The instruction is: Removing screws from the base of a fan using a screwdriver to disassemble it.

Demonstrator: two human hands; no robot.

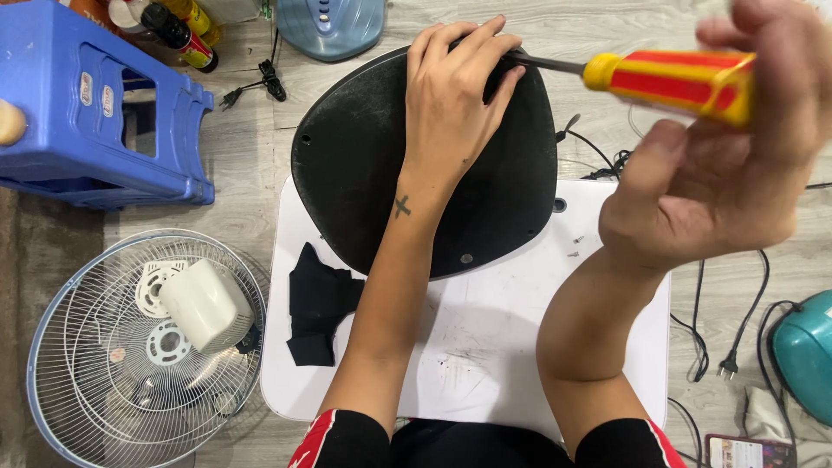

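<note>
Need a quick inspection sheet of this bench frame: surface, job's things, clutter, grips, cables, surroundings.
Surface: white rounded tabletop, scuffed, set on a grey plank floor.
Job's things: black oval plastic base plate lying partly on the tabletop; yellow-and-red-handled screwdriver, shaft reaching to the plate's far edge.
Clutter: black fabric scrap; small loose screws by the plate.
Grips: left hand pressed flat on the plate; right hand closed round the screwdriver handle, blurred.
Cables: black power cords with plug on the floor at right; another cord at top left.
Surroundings: white wire fan guards with cream motor housing; blue plastic stool; teal housing; bottles.
</note>
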